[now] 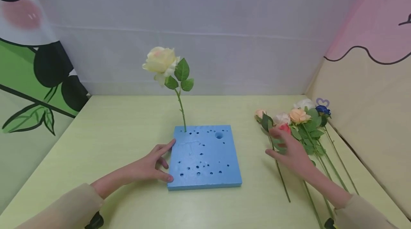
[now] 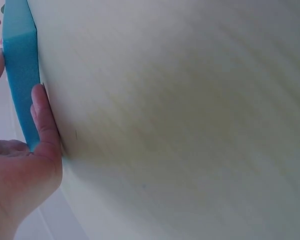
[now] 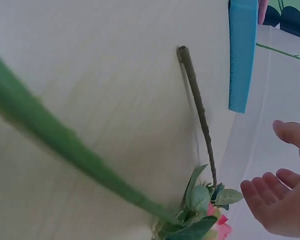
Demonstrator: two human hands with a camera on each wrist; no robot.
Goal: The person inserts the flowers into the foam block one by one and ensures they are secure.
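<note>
A blue foam block (image 1: 205, 154) dotted with holes lies flat on the table. One cream rose (image 1: 160, 61) stands upright in a hole near its back left corner. My left hand (image 1: 151, 164) rests against the block's left side, thumb at the front corner and index finger farther back; the left wrist view shows these fingers touching the blue edge (image 2: 22, 75). Over the loose flowers at the right hovers my right hand (image 1: 292, 154), fingers spread. Below it lies a peach rose (image 1: 260, 114) with a dark stem. In the right wrist view the right hand (image 3: 285, 195) holds nothing.
Several other artificial roses lie in a bunch at the right: a peach one (image 1: 299, 115), a white one (image 1: 304, 103), a blue one (image 1: 322, 110) and a red one (image 1: 284, 128). Their stems point toward the front edge. A grey-white backdrop (image 1: 205, 61) rises behind the table.
</note>
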